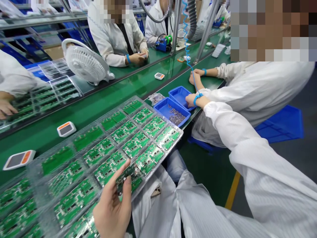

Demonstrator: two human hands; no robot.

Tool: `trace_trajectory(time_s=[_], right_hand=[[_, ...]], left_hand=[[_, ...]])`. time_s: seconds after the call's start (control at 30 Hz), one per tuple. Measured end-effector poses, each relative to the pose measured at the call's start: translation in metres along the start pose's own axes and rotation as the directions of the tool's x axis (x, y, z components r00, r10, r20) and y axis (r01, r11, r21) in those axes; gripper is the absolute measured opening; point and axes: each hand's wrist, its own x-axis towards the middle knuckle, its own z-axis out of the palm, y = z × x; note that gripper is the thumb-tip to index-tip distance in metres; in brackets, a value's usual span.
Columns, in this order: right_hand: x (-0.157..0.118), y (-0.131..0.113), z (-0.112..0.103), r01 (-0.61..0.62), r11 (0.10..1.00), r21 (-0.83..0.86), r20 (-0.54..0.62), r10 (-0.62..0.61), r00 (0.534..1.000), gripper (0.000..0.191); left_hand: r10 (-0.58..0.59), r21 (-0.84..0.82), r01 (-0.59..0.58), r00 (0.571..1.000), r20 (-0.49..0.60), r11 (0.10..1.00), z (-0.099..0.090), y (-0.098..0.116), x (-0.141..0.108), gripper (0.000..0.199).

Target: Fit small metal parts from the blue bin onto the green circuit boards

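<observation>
My left hand (112,205) grips a small green circuit board (125,177) by its edges, between thumb and fingers. Under it lies a clear plastic tray (37,185) with rows of green circuit boards in its pockets. Farther off, my right hand (190,100), with a blue strap at the wrist, is at the right side of an upper blue bin (178,94). Its fingers look curled; whatever they hold is hidden. Just in front of that bin, another blue bin (162,107) contains a pile of small metal parts (176,118).
A clear plastic bag (156,98) sits beside the bins. White-orange devices (66,129) lie along the green bench (133,82). A white fan (85,62) stands across it. A co-worker's hands (195,77) are close beyond my right hand. A coiled blue cord (187,33) hangs to my wrist strap.
</observation>
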Motion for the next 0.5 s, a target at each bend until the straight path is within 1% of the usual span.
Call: trace_trajectory(time_s=[0.17, 0.3, 0.4, 0.5], right_hand=[[-0.002, -0.003, -0.012, 0.074, 0.995, -0.072, 0.023, -0.073, 0.997, 0.034], [-0.001, 0.001, -0.013, 0.100, 0.985, -0.138, 0.047, -0.094, 0.994, 0.030], [0.001, 0.004, -0.011, 0.081, 0.969, -0.235, 0.095, -0.060, 0.994, 0.029], [0.002, 0.006, -0.011, 0.057, 0.938, -0.341, 0.150, -0.006, 0.989, 0.031]], left_hand=[[-0.025, 0.039, 0.025, 1.000, -0.009, 0.999, -0.007, -0.007, -0.002, 0.037], [-0.037, 0.047, 0.037, 0.999, -0.001, 0.998, -0.007, -0.012, -0.003, 0.042], [-0.012, 0.055, 0.010, 0.999, 0.038, 0.998, -0.007, -0.015, -0.002, 0.042], [-0.008, 0.054, 0.006, 0.999, 0.042, 0.999, -0.006, -0.017, -0.001, 0.041]])
